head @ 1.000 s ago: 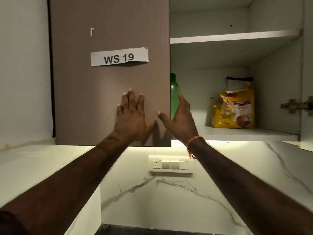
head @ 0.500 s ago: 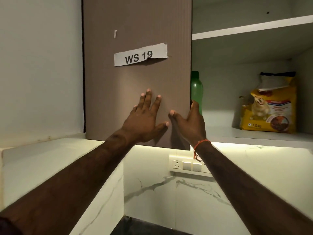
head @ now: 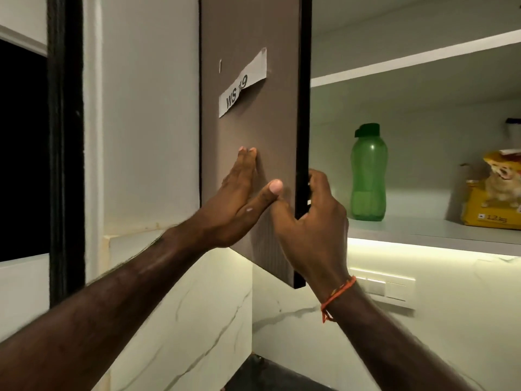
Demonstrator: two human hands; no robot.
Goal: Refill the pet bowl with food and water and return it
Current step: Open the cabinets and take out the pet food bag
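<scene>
A brown cabinet door [head: 267,131] with a paper label stands swung out towards me, seen almost edge-on. My left hand [head: 239,198] lies flat on its outer face, fingers together. My right hand [head: 313,221] grips the door's dark free edge, fingers curled behind it. On the lit lower shelf [head: 423,230] inside stand a green water bottle [head: 368,173] and, at the far right, a yellow pet food bag [head: 496,193] with a dog picture, partly cut off by the frame. No pet bowl is in view.
An upper shelf [head: 417,60] crosses the cabinet above. A switch panel [head: 386,289] sits on the marble backsplash under the light strip. A dark window frame [head: 66,150] stands at the left. A dark counter edge [head: 267,373] shows below.
The left cabinet door has swung open towards me. My right hand went from beside the door to gripping its edge, and my view shifted left, so the food bag is now at the frame's right edge.
</scene>
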